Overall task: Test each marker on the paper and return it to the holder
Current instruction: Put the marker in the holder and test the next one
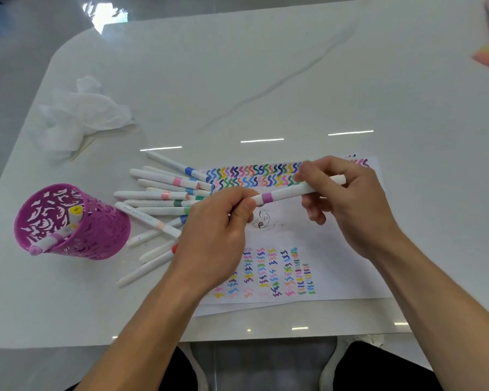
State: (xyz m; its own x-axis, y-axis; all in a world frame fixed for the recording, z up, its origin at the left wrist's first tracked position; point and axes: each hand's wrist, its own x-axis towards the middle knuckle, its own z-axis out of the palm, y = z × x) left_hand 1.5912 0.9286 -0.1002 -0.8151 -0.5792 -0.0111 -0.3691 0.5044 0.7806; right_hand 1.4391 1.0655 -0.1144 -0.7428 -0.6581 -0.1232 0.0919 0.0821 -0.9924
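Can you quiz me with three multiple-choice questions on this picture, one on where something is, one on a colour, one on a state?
1. Where is the holder?
A. Left of the loose markers
B. On the paper
C. At the table's far right corner

2. What colour is the band on the held marker?
A. Green
B. Purple
C. Orange

3. How is the held marker held?
A. Lying on the paper
B. By the right hand alone
C. By both hands, the left hand at its banded end

Answers: 1 A, the holder stands left of the marker pile. 2 B, the band beside the left fingers is purple. 3 C, each hand grips one end above the paper.
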